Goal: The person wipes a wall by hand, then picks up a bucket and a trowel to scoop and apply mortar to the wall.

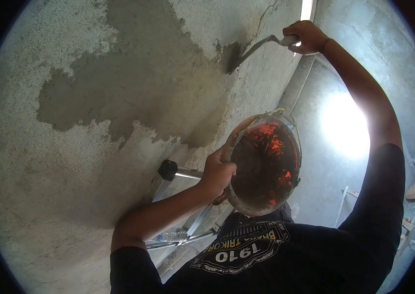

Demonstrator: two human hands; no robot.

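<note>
My left hand (218,171) grips the rim of a round bucket (268,131), thumb over the edge. Grey residue and orange-red streaks show on the bucket's inner wall, and a thin wire handle lies along its right side. Raised at the upper right, my right hand (306,38) is closed round the handle of a trowel (253,51). The trowel's blade lies against the wall (70,166), its tip at the right end of a darker, damp-looking plaster patch (148,93). How much is inside the bucket is hard to make out in the shadow.
Below my left forearm stands a metal ladder (188,173) with a black end cap, close to the wall. A clear plastic bottle (172,234) rests by its rungs. Bright light falls on the grey surface at right, and a pale block (413,192) lies at the far right.
</note>
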